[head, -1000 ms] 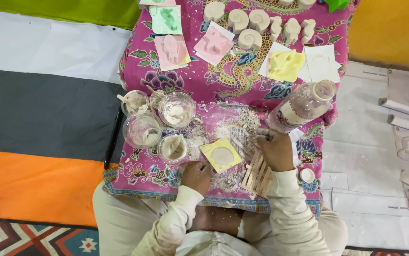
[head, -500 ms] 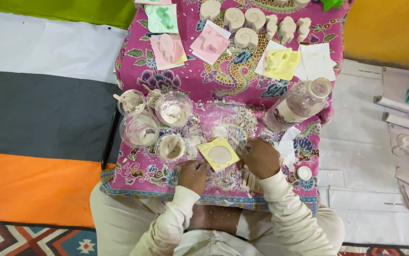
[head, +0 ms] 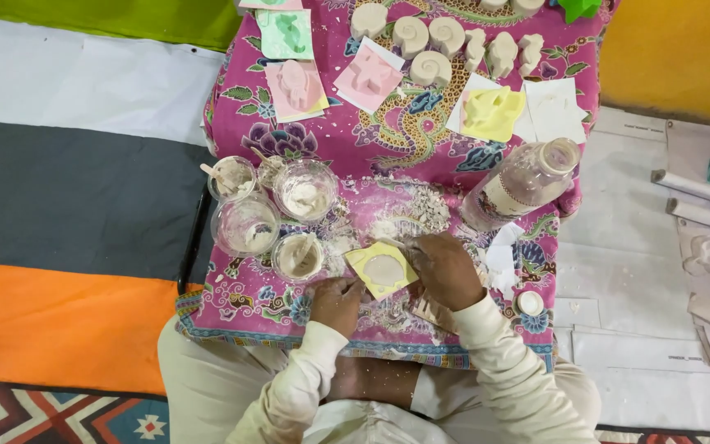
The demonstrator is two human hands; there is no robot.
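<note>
Both hands, left hand (head: 337,302) & right hand (head: 447,270), are touching a yellow mould (head: 383,270) w/ pale filling on the pink cloth (head: 355,148).

The pink batik cloth (head: 355,148) is matt cotton-like fabric, dusted with rough white powder near its front edge. The yellow mould (head: 381,269) looks like soft, smooth rubber (its fill chalky and dull). The clear cups (head: 246,224) are glossy plastic, smeared inside. The bottle (head: 519,185) is shiny and transparent. The shell casts (head: 430,67) look matt, plaster-like.
</note>
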